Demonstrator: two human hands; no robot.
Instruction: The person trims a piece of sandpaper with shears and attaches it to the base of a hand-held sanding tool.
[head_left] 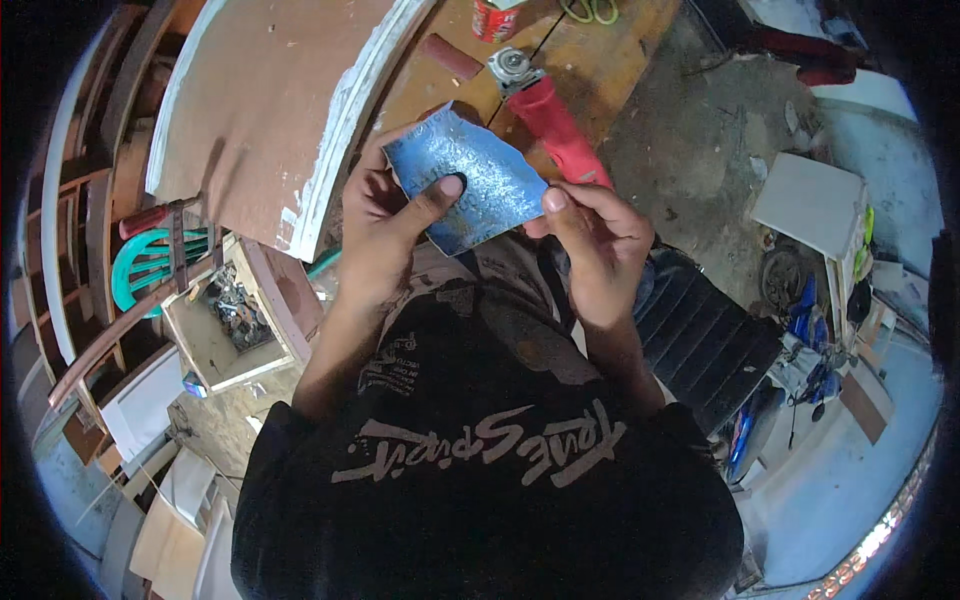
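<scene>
So the thing in play is a thin, shiny blue sheet with ragged edges (pixel 470 185), and it's up in front of the person's body, on the near-left side of the red-bodied angle grinder (pixel 555 125). I'll use that grinder as the landmark.

Left hand (pixel 385 225), left of the grinder, is gripping the sheet: thumb pressed flat on the shiny face, other fingers tucked around the back. Right hand (pixel 600 235), by the grinder's handle end, has the sheet's right corner pinched under the thumb. Can't tell exactly where the fingers behind the sheet are pressing.

My read: this is a two-handed handling step, sheet spread out and face up, and the grinder isn't in either hand. Whatever the next move is, I'd say it calls for a steady pinch on one side before the other lets go, since something this thin could flop or tear along that rough edge.

Around it: the grinder lies on a brown wooden tabletop (pixel 630 60). Just left of its head is a reddish-brown strip (pixel 452 57), and past the head there's a red can (pixel 495 22). Further left of the grinder is a big brown panel with a white-smeared edge (pixel 270 110). Down to the grinder's right, nearer the person, is a black ribbed seat (pixel 710 325).
</scene>
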